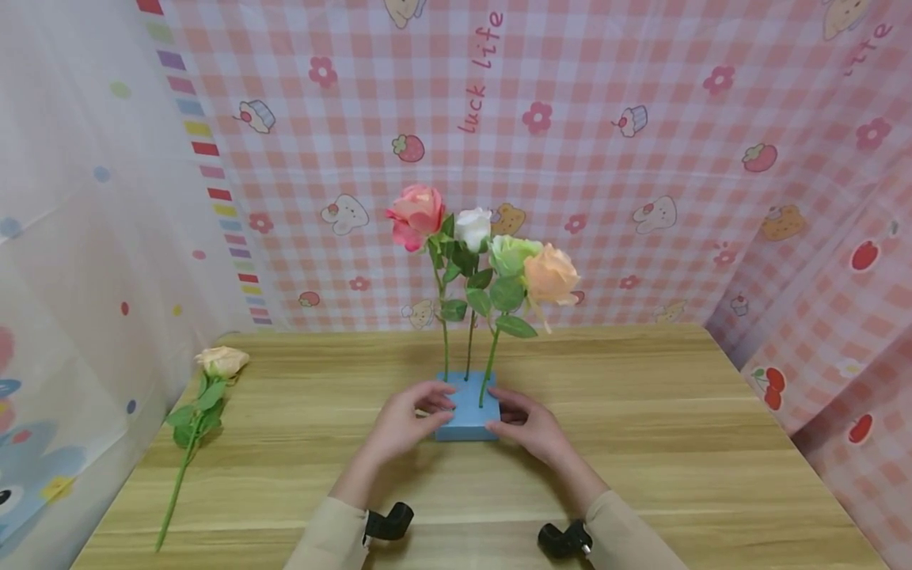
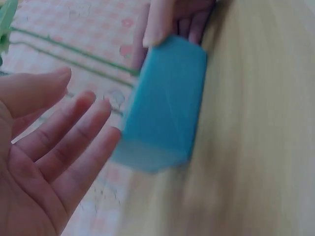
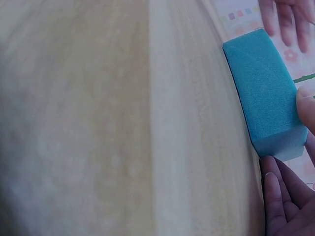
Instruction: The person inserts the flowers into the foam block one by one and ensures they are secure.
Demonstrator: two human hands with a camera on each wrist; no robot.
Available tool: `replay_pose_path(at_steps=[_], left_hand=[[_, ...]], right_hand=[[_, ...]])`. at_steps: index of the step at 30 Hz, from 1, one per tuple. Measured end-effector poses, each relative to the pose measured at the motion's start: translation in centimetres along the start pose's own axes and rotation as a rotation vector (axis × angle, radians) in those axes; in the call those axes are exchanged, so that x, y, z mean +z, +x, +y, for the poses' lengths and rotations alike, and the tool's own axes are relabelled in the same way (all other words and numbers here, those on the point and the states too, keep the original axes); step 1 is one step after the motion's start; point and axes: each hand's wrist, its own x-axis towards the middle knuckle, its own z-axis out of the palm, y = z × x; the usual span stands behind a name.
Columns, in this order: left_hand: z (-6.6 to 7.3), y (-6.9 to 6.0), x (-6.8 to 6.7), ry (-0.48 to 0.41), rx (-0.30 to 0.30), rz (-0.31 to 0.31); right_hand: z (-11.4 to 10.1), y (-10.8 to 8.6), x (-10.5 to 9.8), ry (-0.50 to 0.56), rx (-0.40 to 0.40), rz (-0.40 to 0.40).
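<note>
A blue foam block (image 1: pixel 466 431) lies flat on the table, with artificial roses standing in it: a pink rose (image 1: pixel 416 215), a white rose (image 1: pixel 473 228), a green rose (image 1: pixel 510 253) and a peach rose (image 1: pixel 552 275). My left hand (image 1: pixel 408 421) is at the block's left side. In the left wrist view its fingers are loosely spread, apart from the foam block (image 2: pixel 170 93). With its thumb on the block's upper edge and fingers along the side, my right hand (image 3: pixel 290 206) holds the right end of the foam block (image 3: pixel 266 83).
On the left of the wooden table (image 1: pixel 641 443) lies a cream rose (image 1: pixel 222 362) with a green stem and leaves. A pink checked cloth (image 1: pixel 591 182) hangs behind the table, and a white patterned curtain (image 1: pixel 85 206) hangs at the left. Black wrist mounts (image 1: pixel 389 522) sit by both sleeves.
</note>
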Motion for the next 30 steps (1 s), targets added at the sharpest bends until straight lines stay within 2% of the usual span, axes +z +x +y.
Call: replay_pose_path(at_steps=[11, 15, 22, 30], left_hand=[[-3.5, -3.7, -3.8, -0.056, -0.117, 0.111], [-4.7, -5.1, -5.4, -0.048, -0.138, 0.151], [-6.2, -7.9, -8.2, 0.006, -0.143, 0.244], [-6.7, -10.6, -11.7, 0.067, -0.223, 0.331]], right_hand=[[0.0, 0.0, -0.1, -0.017, -0.008, -0.001], [-0.3, -0.2, -0.1, -0.017, -0.012, -0.002], [-3.4, -1.5, -0.4, -0.009, -0.011, -0.013], [0.2, 0.0, 0.0, -0.022, -0.002, 0.004]])
